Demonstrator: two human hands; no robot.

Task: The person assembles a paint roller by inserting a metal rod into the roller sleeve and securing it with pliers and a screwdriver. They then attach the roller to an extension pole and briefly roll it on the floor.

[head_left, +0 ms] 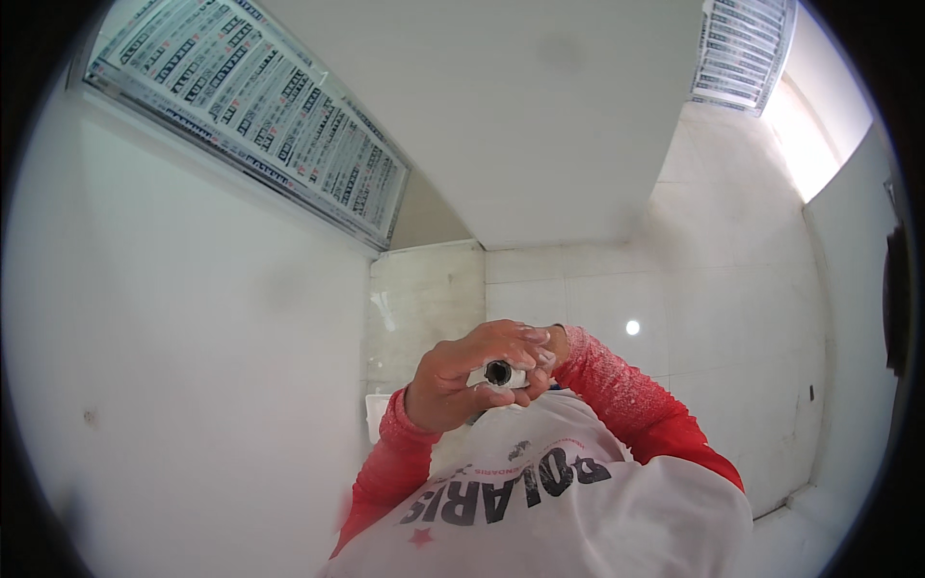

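Observation:
Both my hands meet in front of my chest around a short white tube (498,373), whose round dark hollow end faces up. My left hand (448,380) is curled about its left side, with fingers over the far side and the thumb along the near side. My right hand (541,371) is closed against the tube's right side; its fingers are partly overlapped by the left ones. Whitish dust or smears show on the fingers and the red right sleeve (626,390). The rest of the tube is hidden by the hands, so its exact kind is not clear.
A plain white wall (173,318) stands close on the left, with a film-covered window (260,120) above. A large white wall block (568,125) juts in ahead. Pale floor tiles (742,328) extend right. A white container (377,416) is partly hidden beside my left arm.

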